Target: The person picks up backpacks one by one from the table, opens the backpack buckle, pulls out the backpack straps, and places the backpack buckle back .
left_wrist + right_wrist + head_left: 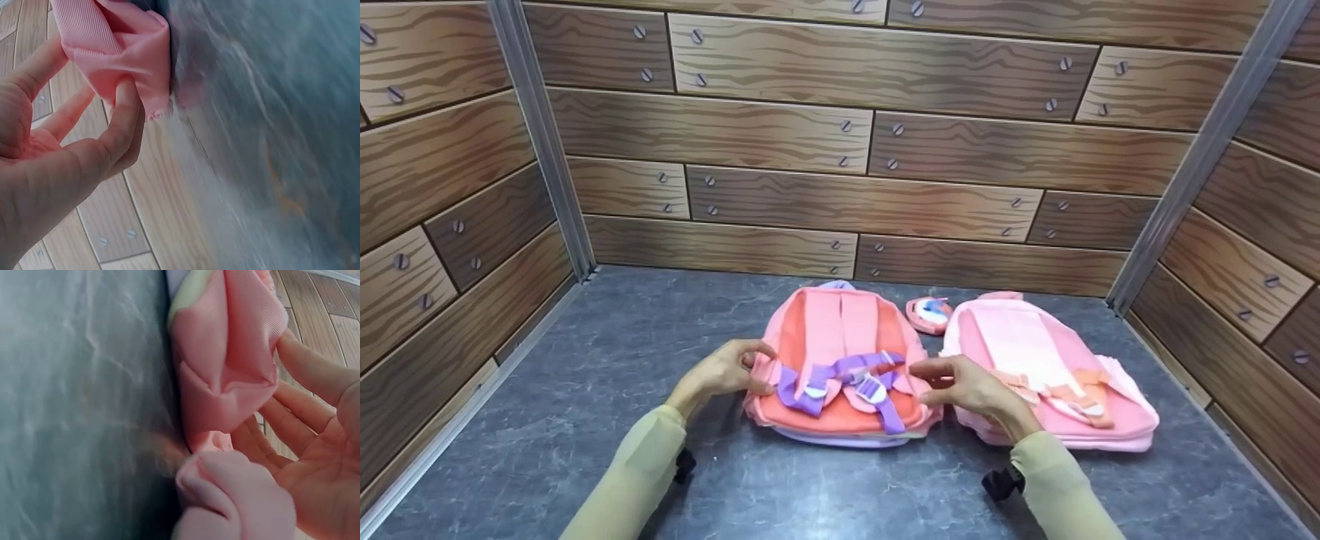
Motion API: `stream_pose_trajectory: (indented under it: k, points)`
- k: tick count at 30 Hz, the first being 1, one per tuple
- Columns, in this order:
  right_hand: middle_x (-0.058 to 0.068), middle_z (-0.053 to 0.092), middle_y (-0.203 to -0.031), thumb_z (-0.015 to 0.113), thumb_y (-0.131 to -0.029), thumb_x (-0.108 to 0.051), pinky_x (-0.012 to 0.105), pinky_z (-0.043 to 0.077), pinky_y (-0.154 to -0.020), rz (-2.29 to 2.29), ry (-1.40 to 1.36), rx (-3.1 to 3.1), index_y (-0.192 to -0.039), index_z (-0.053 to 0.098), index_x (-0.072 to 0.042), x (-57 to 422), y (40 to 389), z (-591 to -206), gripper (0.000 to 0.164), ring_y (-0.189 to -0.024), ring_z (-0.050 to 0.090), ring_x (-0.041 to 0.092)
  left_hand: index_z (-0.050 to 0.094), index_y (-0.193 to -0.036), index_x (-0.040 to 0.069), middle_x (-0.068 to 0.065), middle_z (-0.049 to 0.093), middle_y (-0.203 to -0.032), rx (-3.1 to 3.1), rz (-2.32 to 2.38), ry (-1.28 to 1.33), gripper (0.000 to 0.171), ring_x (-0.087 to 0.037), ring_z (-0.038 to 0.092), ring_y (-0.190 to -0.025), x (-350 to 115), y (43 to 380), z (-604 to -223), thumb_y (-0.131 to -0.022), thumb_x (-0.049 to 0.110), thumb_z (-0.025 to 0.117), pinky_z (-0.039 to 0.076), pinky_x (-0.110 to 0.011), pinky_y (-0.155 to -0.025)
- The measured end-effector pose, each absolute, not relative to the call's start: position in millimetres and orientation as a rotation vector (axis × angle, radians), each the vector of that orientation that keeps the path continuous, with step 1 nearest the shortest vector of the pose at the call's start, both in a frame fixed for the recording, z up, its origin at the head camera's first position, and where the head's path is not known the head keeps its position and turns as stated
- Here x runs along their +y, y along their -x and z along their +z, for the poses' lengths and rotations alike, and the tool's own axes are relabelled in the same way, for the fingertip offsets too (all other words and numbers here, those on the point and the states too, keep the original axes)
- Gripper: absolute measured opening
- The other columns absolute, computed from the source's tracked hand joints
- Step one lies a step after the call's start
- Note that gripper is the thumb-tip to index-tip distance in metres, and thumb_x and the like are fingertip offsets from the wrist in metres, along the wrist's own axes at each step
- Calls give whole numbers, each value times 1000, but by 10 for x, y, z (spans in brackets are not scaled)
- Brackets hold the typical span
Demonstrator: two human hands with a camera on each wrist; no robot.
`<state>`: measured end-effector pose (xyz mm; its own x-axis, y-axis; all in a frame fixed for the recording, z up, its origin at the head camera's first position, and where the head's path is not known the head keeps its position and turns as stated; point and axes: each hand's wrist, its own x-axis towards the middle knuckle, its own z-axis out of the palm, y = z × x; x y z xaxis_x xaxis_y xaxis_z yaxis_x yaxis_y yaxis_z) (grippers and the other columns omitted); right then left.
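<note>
A coral and orange backpack (847,412) with purple strap webbing and white buckles lies on the table, its shoulder straps facing up. My left hand (727,369) is at its left side; in the left wrist view, curled fingers (125,107) and thumb pinch the pink fabric (135,62). At the opposite side my right hand (964,382) holds the edge, its thumb (309,368) against the fabric and its other fingertips hidden behind it. A light pink backpack (1057,330) with orange webbing lies beside my right hand, straps up as well.
Behind and between the two backpacks sits a small round coral pouch (928,315) with a white and blue design. The grey marbled table (660,315) is bounded by wood-patterned walls (870,195) with metal corner posts (547,142).
</note>
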<state>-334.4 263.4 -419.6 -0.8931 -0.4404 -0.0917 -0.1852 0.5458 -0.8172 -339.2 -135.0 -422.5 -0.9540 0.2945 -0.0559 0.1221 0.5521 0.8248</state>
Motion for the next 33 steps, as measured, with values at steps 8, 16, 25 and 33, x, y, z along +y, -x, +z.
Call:
stream_pose_trajectory:
  k: [8, 16, 25, 33]
  points:
    - [12, 58, -138, 77, -84, -20, 42, 47, -100, -1233, 474, 2572, -133, 62, -13, 2490, 3350, -4265, 51, -123, 52, 29, 62, -124, 20, -14, 57, -100, 2467, 1409, -210, 55, -17, 56, -74, -1497, 3374, -4252, -74, 13, 84, 53, -32, -68]
    - [25, 58, -128, 77, -81, -6, 27, 52, -82, -1430, 550, 2537, -128, 61, 1, 2355, 3350, -4366, 51, -110, 57, 31, 57, -133, 23, -14, 54, -96, 2411, 1439, -159, 64, -15, 57, -68, -1636, 3362, -4248, -76, 11, 83, 54, -32, -66]
    - [23, 60, -122, 77, -81, -7, 30, 51, -79, -1396, 549, 2552, -129, 60, -2, 2216, 3385, -4333, 52, -105, 58, 30, 52, -140, 24, -18, 54, -106, 2385, 1440, -143, 71, -18, 61, -74, -1807, 3373, -4248, -77, 12, 82, 57, -34, -69]
    - [25, 60, -125, 79, -80, -10, 32, 51, -81, -1328, 579, 2592, -130, 60, -2, 2135, 3447, -4348, 53, -105, 60, 31, 50, -142, 23, -22, 53, -116, 2357, 1462, -126, 71, -22, 63, -83, -1942, 3367, -4252, -79, 12, 80, 57, -35, -73]
